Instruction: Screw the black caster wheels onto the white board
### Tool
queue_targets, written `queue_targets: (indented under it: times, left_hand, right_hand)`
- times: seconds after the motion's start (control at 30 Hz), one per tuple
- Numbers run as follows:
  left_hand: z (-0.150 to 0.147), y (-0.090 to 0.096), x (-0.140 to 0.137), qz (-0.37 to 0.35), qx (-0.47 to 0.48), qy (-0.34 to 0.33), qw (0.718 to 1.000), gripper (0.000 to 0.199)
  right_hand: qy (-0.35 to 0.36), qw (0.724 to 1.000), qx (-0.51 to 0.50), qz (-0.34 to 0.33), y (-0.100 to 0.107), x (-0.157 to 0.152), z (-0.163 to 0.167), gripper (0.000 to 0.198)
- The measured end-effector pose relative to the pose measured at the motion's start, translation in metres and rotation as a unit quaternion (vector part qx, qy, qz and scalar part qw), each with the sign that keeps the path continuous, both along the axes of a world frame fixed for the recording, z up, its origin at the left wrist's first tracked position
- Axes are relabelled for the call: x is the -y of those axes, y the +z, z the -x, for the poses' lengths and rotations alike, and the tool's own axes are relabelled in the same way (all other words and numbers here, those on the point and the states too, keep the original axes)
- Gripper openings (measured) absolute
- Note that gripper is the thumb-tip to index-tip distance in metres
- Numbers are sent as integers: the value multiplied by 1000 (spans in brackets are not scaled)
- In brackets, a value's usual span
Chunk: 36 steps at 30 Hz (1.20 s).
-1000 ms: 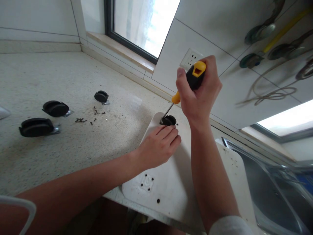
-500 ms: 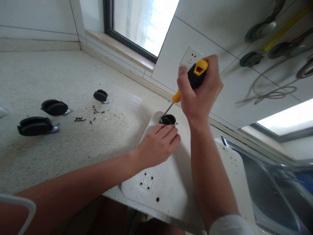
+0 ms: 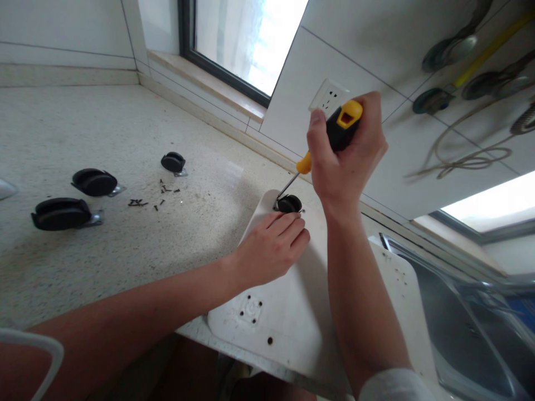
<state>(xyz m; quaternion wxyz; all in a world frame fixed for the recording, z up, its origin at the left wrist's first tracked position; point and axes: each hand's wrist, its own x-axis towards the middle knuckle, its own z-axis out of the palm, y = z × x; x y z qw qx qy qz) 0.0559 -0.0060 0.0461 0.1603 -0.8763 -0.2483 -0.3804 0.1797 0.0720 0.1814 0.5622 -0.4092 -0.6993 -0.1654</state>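
My right hand [image 3: 346, 156] is wrapped round the yellow and black handle of a screwdriver [image 3: 304, 164]. Its thin shaft slants down to the mounting plate of a black caster wheel [image 3: 289, 204], which sits near the far corner of a white board [image 3: 301, 323]. At the near side of this caster, my left hand [image 3: 273, 248] has its fingers bent together against it; the fingertips are partly hidden. Several small dark screws [image 3: 137, 203] lie on the speckled counter to the left. Beyond them are three more casters, one the nearest to the wall [image 3: 173, 162].
A metal sink [image 3: 455, 323] lies to the right of the board. Along the back run a tiled wall with a power socket [image 3: 329, 96], a window [image 3: 234, 50], and pipe valves with a loose cable [image 3: 476, 161]. Four-hole marks [image 3: 251, 309] show on the board's near end.
My right hand and the screwdriver handle have shifted slightly to the right, while the tip stays at the caster's plate. My left hand keeps its place.
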Motion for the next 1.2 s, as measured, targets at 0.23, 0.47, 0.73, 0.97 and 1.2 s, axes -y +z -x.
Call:
queue_targets:
  times: [0.23,0.47,0.73,0.97,1.2]
  left_hand:
    - [-1,-1,-1,-10,8,2,1000,22]
    - [0,-3,-1,-14,5,-1,1000,23]
    - [0,-2,-1,-21,18,-1,1000,21]
    - [-2,-4,-1,-5,19,-1,1000,19]
    - [-2,-3,-2,-23,22,3,999,20]
  right_hand:
    - [-30,999,41,-5,-4,-3,-1,25]
    - [-33,993,110,42,9,16,5,30]
    - [-28,987,143,65,23,33,9,37]
    - [-43,980,178,83,35,45,6,30]
    - [-65,986,141,58,31,39,1,36]
